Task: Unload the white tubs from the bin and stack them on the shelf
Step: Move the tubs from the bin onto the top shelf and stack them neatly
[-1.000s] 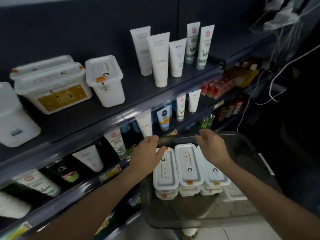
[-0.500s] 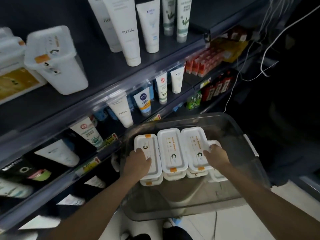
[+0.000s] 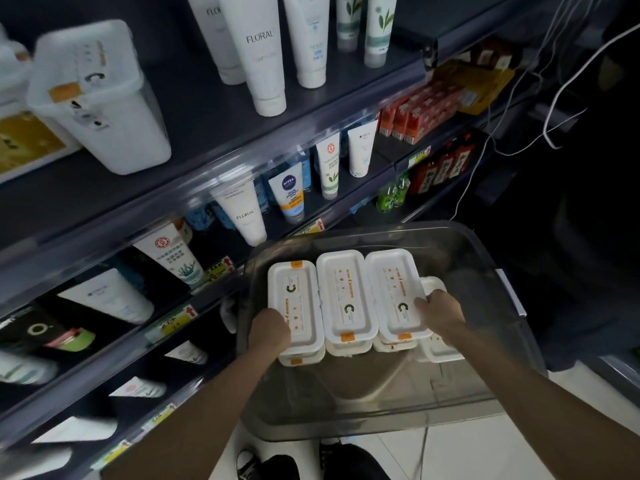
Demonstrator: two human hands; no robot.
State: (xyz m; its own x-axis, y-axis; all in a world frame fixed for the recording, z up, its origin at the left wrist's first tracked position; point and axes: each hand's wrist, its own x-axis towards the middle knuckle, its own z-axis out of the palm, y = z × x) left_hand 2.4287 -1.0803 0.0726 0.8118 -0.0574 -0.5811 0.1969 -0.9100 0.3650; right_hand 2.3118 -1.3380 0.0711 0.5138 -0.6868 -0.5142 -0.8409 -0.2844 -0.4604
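A clear plastic bin (image 3: 485, 271) stands before the shelving and holds several white tubs with orange tabs. Three of them lie side by side on top: a left tub (image 3: 292, 299), a middle tub (image 3: 344, 296) and a right tub (image 3: 394, 292), with more beneath and one at the far right (image 3: 436, 348). My left hand (image 3: 268, 329) grips the near left corner of the left tub. My right hand (image 3: 438, 311) grips the right edge of the right tub. A tall white tub (image 3: 100, 98) stands on the top shelf (image 3: 207, 109) at the left.
White cream tubes (image 3: 259, 53) stand on the top shelf to the right of the tall tub. Lower shelves hold more tubes (image 3: 289, 192), red boxes (image 3: 412, 116) and bottles. White cables (image 3: 571, 84) hang at the right. My shoes (image 3: 249, 462) show on the tiled floor.
My hands dropped from the bin's far rim into the bin and closed on the outer tubs of the top row. The view tilted down and moved closer.
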